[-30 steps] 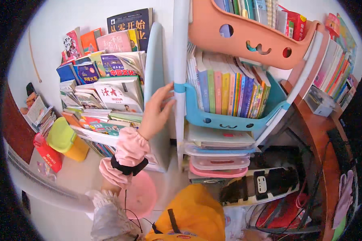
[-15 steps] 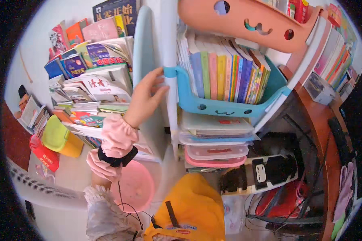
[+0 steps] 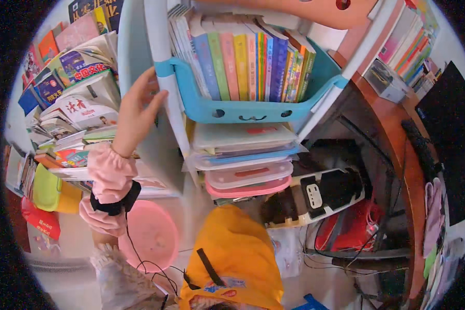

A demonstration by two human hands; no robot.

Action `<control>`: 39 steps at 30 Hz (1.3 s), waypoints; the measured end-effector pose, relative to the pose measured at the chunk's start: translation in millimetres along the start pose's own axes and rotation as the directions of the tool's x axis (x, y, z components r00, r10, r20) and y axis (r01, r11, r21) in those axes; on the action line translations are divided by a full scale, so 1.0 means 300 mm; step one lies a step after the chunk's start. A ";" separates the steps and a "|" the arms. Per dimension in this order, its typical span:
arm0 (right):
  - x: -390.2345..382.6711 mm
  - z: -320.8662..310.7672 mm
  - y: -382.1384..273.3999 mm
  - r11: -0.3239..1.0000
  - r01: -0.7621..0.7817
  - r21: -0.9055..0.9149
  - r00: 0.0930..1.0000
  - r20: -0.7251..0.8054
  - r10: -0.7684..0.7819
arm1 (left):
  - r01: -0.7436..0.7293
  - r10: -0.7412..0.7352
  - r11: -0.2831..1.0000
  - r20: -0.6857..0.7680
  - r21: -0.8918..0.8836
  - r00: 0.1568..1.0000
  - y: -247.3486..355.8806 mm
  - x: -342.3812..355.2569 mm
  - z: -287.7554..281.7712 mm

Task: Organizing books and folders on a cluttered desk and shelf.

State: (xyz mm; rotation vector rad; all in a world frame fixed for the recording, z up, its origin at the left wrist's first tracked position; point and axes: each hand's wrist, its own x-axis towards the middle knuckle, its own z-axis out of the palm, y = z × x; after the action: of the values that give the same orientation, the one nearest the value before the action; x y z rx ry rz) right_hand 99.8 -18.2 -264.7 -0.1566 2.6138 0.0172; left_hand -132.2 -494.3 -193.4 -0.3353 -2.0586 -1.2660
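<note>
My left hand [image 3: 138, 111] is at the front left white post [image 3: 156, 39] of a tiered shelf, just by the blue joint. Its fingers curl partly behind the post, where the tips are hidden, and the thumb lies along the near side. A pink scrunchie-like cuff and a black band with a thin black cord circle this wrist. The post carries a blue basket [image 3: 253, 112] with a cat-like face, holding a row of upright books [image 3: 240, 67] with coloured spines. My right hand is out of the picture.
An orange basket [image 3: 294, 10] tops the shelf; plastic boxes [image 3: 250, 175] are stacked beneath. At left stand a magazine rack [image 3: 152, 150], a pink basin [image 3: 155, 232] and a yellow-green bin [image 3: 46, 188]. Rightward are a brown desk [image 3: 413, 217], cables and a black-and-white case [image 3: 338, 194].
The whole view has shifted, so the shelf, rack and basin appear farther left and somewhat higher. My left hand stays at the same post beside the blue joint.
</note>
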 end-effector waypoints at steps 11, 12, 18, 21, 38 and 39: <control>-0.096 -0.154 -0.034 0.997 -0.082 -0.010 0.996 0.024 0.082 | 0.042 -0.044 0.996 0.027 0.073 0.999 0.007 0.004 0.001; -0.100 -0.174 -0.037 0.996 -0.087 -0.008 0.996 0.027 0.087 | 0.044 -0.045 0.998 0.020 0.052 0.999 0.012 0.011 0.005; -0.122 -0.285 -0.051 0.994 -0.108 -0.013 0.992 0.066 0.109 | 0.131 -0.131 0.987 -0.009 0.097 0.991 -0.013 0.012 0.003; -0.125 -0.357 -0.067 0.994 -0.101 -0.033 0.991 0.088 0.104 | 0.107 -0.107 0.993 0.002 0.058 0.994 0.006 0.014 0.011; 0.271 -0.655 -0.058 0.824 0.566 -0.038 0.686 -0.532 -0.496 | 0.006 -0.007 1.000 -0.048 -0.012 0.999 0.103 0.049 0.026; 0.358 -0.670 -0.073 0.794 0.600 -0.102 0.460 -0.768 -0.446 | 0.004 -0.004 1.000 -0.066 -0.002 0.998 0.124 0.064 0.019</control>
State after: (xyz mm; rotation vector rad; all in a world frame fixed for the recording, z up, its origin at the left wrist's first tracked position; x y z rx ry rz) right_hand -90.0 -60.2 -143.8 -1.1539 3.2340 -0.6647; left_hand -128.6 -473.5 -156.7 -0.2873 -2.0032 -1.2651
